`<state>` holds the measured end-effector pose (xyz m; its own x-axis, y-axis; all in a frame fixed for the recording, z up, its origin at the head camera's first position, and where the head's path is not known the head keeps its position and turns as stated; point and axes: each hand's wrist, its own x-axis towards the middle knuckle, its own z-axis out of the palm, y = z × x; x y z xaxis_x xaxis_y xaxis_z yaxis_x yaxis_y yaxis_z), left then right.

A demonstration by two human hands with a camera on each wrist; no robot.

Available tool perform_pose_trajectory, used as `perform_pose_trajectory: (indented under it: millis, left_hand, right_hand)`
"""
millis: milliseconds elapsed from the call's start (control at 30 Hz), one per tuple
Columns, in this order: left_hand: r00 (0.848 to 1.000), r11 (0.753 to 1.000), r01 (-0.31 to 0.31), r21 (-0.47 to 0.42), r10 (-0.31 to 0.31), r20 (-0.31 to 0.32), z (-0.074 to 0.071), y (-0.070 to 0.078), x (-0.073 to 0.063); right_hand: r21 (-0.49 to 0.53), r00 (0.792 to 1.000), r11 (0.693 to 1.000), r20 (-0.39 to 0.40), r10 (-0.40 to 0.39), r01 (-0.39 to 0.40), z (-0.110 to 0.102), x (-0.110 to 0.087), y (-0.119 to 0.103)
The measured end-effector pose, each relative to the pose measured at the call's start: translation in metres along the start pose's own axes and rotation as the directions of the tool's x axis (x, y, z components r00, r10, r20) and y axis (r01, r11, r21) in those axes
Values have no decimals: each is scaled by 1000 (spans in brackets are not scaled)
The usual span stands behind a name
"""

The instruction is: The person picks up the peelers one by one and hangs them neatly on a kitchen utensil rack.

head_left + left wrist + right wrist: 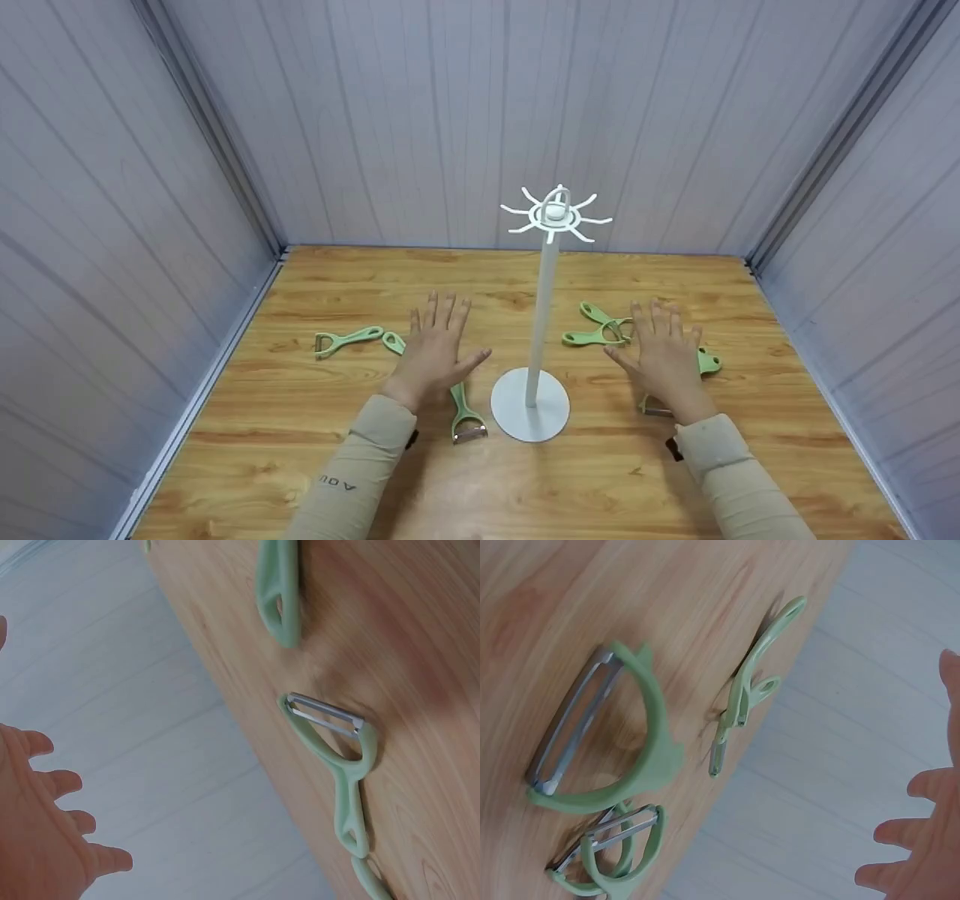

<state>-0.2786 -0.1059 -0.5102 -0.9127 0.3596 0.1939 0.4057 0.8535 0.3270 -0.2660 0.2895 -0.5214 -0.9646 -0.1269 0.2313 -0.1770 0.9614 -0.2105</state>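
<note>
My left hand point(435, 349) is spread with straight fingers, palm down, above the table left of a white stand. Partly under it is a green peeler point(468, 421) with a metal blade; another green peeler point(341, 341) lies farther left. My right hand point(666, 361) is also spread, holding nothing, right of the stand. Two green peelers point(592, 337) lie crossed by its fingertips, and more green peeler parts point(708, 361) show from beneath it. In the right wrist view, a peeler point(656, 742) lies close to the camera. The left wrist view shows a whole peeler point(349, 795).
Between the hands rises the white stand point(541, 322) on a round base point(510, 409), topped by a ring of several upturned hooks point(555, 216). Pale panel walls point(390, 120) close off the back and both sides of the wooden table point(300, 465).
</note>
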Motion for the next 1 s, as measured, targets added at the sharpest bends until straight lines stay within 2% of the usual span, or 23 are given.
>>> perform_pose_trajectory:
  millis: [200,367,567,800,1000]
  left_hand:
    - [999,999,-32,-44,33,20,-2,7,1]
    - [998,994,-56,-91,58,28,-2,12,1]
    - [995,986,-85,-144,91,35,-2,21,2]
    - [990,961,-121,-248,135,41,0,28,2]
    - [986,930,-133,-343,159,51,0,35,4]
  right_hand:
    - [47,1000,999,-17,23,-22,-3,0,7]
    - [17,999,999,11,38,-39,-8,-2,13]
    - [5,999,999,-6,52,-52,-9,-7,20]
    - [39,998,998,-52,42,-40,-8,-13,32]
    - [81,997,995,-51,57,-52,-11,-17,41]
